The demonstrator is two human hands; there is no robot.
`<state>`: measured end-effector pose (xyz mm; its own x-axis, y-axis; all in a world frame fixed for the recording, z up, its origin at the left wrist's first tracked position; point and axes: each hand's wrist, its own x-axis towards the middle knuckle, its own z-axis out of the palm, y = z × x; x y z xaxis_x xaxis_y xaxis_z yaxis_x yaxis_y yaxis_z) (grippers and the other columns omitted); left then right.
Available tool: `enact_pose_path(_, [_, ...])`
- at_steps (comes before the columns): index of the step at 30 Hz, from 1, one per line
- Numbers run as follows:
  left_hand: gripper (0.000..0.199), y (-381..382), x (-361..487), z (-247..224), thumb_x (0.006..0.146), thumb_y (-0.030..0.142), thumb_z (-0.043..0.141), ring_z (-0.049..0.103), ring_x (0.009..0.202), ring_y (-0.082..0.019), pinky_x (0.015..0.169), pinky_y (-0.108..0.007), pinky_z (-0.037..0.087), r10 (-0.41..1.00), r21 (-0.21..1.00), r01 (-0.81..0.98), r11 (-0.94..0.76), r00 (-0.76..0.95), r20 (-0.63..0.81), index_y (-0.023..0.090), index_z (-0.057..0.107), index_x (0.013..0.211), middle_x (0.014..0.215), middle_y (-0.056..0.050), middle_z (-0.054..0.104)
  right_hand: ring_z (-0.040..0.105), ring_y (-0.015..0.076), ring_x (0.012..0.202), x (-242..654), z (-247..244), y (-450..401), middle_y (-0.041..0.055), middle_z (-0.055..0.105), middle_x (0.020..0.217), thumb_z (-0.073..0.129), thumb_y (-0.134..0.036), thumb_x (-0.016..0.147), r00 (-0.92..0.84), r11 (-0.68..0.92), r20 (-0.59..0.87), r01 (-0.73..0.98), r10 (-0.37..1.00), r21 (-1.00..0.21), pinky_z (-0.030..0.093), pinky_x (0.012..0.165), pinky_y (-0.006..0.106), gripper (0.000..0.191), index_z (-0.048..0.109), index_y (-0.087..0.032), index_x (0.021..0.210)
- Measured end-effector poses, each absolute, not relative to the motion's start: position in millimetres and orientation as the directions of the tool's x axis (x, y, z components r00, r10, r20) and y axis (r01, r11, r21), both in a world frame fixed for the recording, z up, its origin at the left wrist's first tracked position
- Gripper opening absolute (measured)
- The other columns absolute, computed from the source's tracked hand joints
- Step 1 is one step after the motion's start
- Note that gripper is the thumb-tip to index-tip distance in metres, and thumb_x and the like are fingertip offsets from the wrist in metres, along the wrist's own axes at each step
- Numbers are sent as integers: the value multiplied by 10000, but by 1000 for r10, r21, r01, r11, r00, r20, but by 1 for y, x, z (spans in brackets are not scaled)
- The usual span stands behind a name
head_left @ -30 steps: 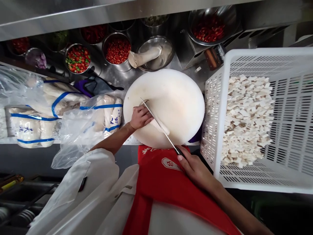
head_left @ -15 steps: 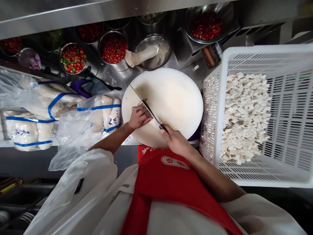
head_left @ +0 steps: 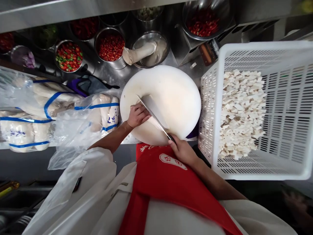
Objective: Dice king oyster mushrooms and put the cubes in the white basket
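Note:
On the round white cutting board (head_left: 182, 94), my left hand (head_left: 138, 116) presses down with curled fingers on a pale king oyster mushroom (head_left: 154, 123), mostly hidden by the hand and blade. My right hand (head_left: 184, 150) grips the handle of a cleaver (head_left: 157, 109) at the board's near edge. The blade runs diagonally away to the left, its broad face tilted up into view, close beside my left fingertips. A whole king oyster mushroom (head_left: 140, 54) lies across the rim of a metal bowl (head_left: 163, 49) behind the board.
To the right, a white plastic basket (head_left: 217, 107) holds many diced mushroom pieces (head_left: 242, 112). Bagged mushrooms (head_left: 101, 112) with blue bands lie on the left. Metal containers of chopped red chillies (head_left: 111, 47) line the back, under a steel shelf edge (head_left: 73, 14).
My right hand has drawn the cleaver slightly right and toward me, and its broad face now shows more. My left hand stays on the mushroom. The whole view has shifted slightly.

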<state>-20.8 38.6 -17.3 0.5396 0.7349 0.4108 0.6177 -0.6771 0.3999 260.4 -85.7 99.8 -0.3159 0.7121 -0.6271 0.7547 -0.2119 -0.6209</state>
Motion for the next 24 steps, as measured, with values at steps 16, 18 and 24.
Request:
enact_pose_path(16, [503,39,-34,-9,735,644,712,500,1068,-292,908,-463,439,726,356,651,-670,477,496,195,629,947,1045,-140,617,717,245,891,271,127,-90,66,749,930,321,-523,1003,-297,-316,-555,578,777,-752,558,827,382,538,528,-190,1372])
enact_pose_path(18, [490,42,-35,-10,751,662,682,503,1055,-292,908,-475,433,753,372,661,-652,502,426,203,618,913,1029,-132,611,634,261,1162,269,131,-94,89,687,1235,342,-490,1004,-314,-246,-491,579,813,-777,491,998,415,500,527,-215,1378])
enact_pose_path(24, [473,51,-38,-13,767,675,630,507,1012,-288,888,-484,402,729,345,646,-681,553,404,210,607,856,980,-114,591,576,259,1255,259,132,-97,73,606,1376,328,-451,1010,-341,-220,-500,607,796,-764,446,1067,452,492,483,-241,1427])
